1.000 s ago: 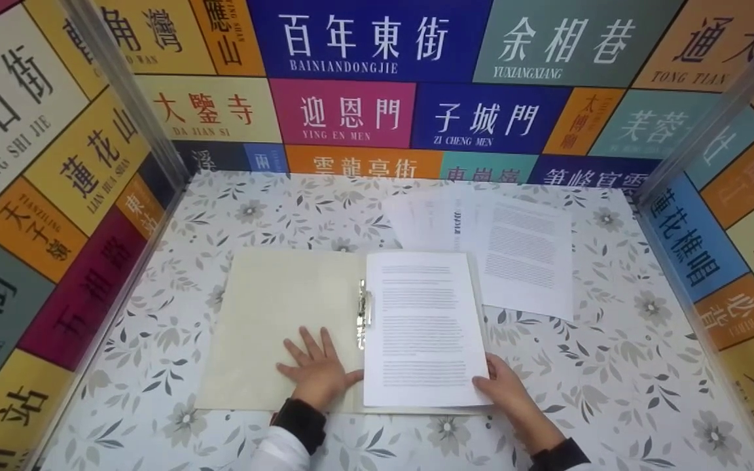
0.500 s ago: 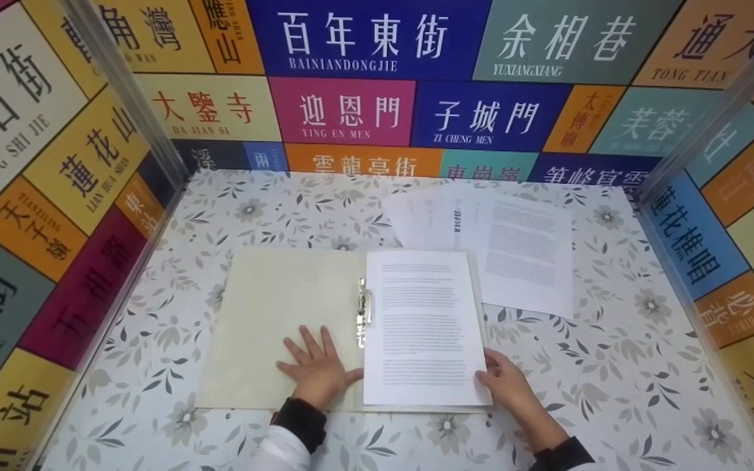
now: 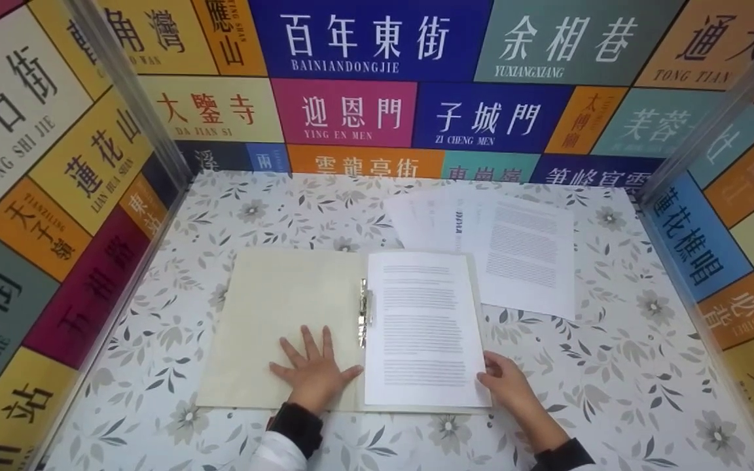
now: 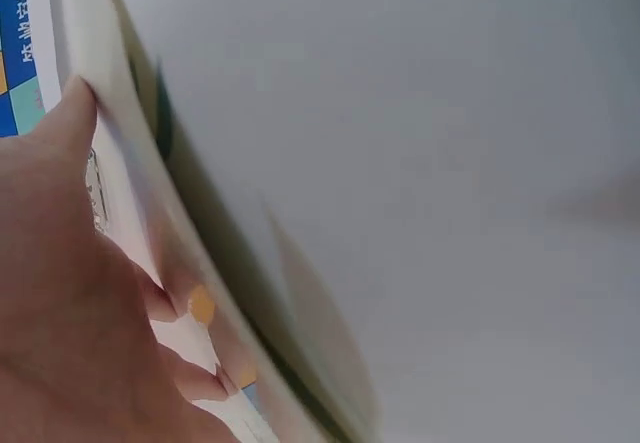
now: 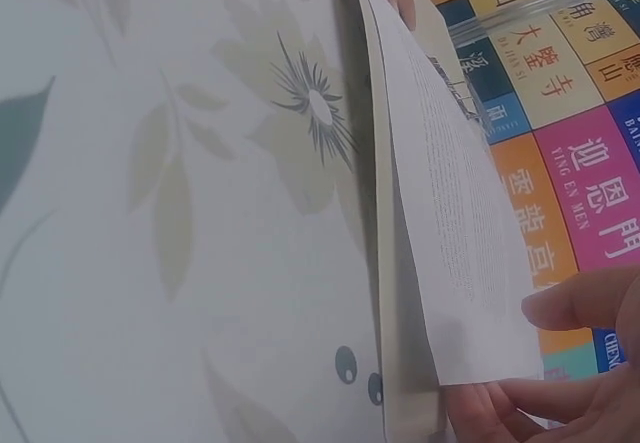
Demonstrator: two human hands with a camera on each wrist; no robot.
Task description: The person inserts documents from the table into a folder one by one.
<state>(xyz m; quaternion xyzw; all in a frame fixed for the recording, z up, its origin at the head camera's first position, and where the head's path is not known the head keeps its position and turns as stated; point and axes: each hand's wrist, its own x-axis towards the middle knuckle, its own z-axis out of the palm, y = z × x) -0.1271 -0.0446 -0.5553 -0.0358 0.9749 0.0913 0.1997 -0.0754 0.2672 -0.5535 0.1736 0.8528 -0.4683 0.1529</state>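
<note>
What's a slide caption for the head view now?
Left hand spread on an open folder, right hand at the edge of its printed page, loose sheets past the far right corner.

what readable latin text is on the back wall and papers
Upper blue sign: "BAINIANDONGJIE"
Grey-green sign: "YUXIANGXIANG"
Tan sign: "TONG TIAN"
Cream sign: "DA JIAN SI"
Pink sign: "YING EN MEN"
Lower blue sign: "ZI CHENG MEN"
Other signs: small, blurred or cut off
Filed sheet: too small
Loose sheets: too blurred
</note>
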